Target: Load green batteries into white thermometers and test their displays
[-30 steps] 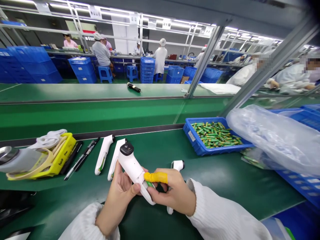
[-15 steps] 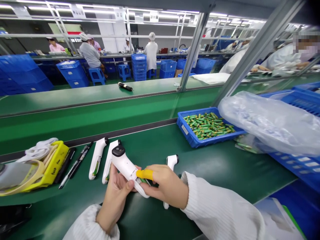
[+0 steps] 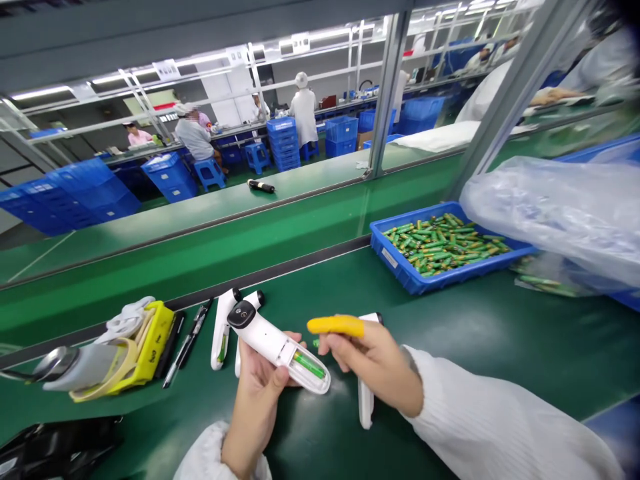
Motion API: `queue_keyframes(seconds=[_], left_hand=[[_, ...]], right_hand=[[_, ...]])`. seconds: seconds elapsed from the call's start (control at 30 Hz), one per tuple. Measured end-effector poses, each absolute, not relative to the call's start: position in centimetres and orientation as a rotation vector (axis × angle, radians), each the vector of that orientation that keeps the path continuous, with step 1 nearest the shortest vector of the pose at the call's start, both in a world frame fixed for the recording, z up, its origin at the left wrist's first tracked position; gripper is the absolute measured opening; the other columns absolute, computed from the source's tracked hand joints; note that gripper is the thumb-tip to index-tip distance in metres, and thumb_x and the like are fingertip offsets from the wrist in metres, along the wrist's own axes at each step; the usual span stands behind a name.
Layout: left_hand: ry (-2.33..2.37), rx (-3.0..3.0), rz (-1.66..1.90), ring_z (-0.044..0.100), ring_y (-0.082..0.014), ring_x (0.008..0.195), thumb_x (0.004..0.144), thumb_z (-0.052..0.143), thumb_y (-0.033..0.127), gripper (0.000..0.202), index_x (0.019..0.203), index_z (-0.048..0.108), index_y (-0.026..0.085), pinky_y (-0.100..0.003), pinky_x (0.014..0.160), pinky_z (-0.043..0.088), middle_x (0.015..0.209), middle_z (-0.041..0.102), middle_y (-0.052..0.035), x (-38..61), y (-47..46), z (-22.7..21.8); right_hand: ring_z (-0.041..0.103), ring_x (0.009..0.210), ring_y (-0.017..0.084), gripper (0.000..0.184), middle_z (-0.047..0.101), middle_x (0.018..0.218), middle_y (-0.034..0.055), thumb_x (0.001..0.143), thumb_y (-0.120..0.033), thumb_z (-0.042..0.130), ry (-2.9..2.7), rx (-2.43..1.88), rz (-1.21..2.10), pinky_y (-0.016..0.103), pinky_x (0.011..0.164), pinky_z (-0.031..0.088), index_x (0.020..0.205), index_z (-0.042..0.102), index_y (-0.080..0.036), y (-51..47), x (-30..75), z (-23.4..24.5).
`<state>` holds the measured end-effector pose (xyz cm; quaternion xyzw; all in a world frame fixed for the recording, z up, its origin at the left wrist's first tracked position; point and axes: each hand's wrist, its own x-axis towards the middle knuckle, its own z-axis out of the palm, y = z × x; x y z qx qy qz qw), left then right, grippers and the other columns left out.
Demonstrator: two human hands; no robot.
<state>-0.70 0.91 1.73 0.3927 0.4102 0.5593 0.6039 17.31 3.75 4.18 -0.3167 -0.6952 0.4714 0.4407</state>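
Left hand [image 3: 257,392] grips a device [image 3: 266,340], can't tell if right hand [image 3: 376,360] holds anything, tray label [image 3: 389,258] beyond it's unreadable tbh.

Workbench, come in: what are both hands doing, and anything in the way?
Left hand gripping white device, green battery showing in open compartment. Right hand off the device, green piece beside it, hold unclear. Nothing covering the battery.

Strip lights [image 3: 43,93] over the far side
Blue crates [image 3: 95,190] far left, blue stools [image 3: 207,167] right of them, white panel [image 3: 220,81] beyond
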Motion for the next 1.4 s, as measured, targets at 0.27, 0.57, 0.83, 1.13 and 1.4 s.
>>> queue_keyframes(seconds=[0.27,0.57,0.83,1.13,1.4], left_hand=[[0.911,0.897,1.340,0.063,-0.0167,0.086,0.074,0.074,0.034,0.058,0.117,0.034,0.035,-0.024,0.068,0.053,0.106,0.063,-0.0011,-0.4,0.7,2.1],[0.949,0.965,1.360,0.065,-0.0217,0.088,0.072,0.076,0.031,0.064,0.117,0.030,0.030,-0.026,0.060,0.057,0.104,0.063,-0.0062,-1.0,0.9,2.3],[0.918,1.011,1.173,0.063,-0.0206,0.085,0.080,0.066,0.033,0.063,0.131,0.029,0.027,-0.030,0.067,0.053,0.113,0.064,-0.0096,-1.5,1.1,2.5],[1.344,1.229,1.091,0.030,-0.0253,0.135,0.087,0.052,0.037,0.060,0.143,0.032,0.029,-0.039,0.111,0.021,0.142,0.045,-0.0072,-2.7,1.7,1.4],[1.648,1.772,1.180,0.039,-0.0308,0.128,0.091,0.043,0.028,0.052,0.142,0.035,0.023,-0.053,0.109,0.022,0.134,0.047,-0.0145,-2.8,2.5,0.0]], right_hand=[[0.051,0.061,0.009,0.019,0.059,0.083,0.0032,0.090,-0.033,0.055,-1.671,-0.591,1.388,0.023,0.055,0.043,0.091,0.067,-0.018,3.0,16.7,4.1],[0.046,0.065,0.011,0.012,0.050,0.081,-0.0003,0.085,-0.028,0.059,-1.829,-0.902,1.381,0.025,0.061,0.040,0.088,0.051,-0.019,3.3,16.5,2.3],[0.048,0.057,0.010,0.015,0.053,0.070,-0.0031,0.078,-0.026,0.067,-1.937,-0.963,1.331,0.021,0.052,0.039,0.082,0.055,-0.018,3.7,16.4,2.9],[0.058,0.101,0.031,0.033,0.064,0.102,0.0165,0.084,-0.012,0.043,-1.916,-1.898,-0.118,0.042,0.091,0.043,0.110,0.063,-0.009,14.1,30.4,5.8],[0.061,0.099,0.026,0.040,0.058,0.115,0.0167,0.087,-0.026,0.055,-2.183,-2.056,0.098,0.032,0.084,0.046,0.125,0.055,-0.012,17.5,34.1,4.5]])
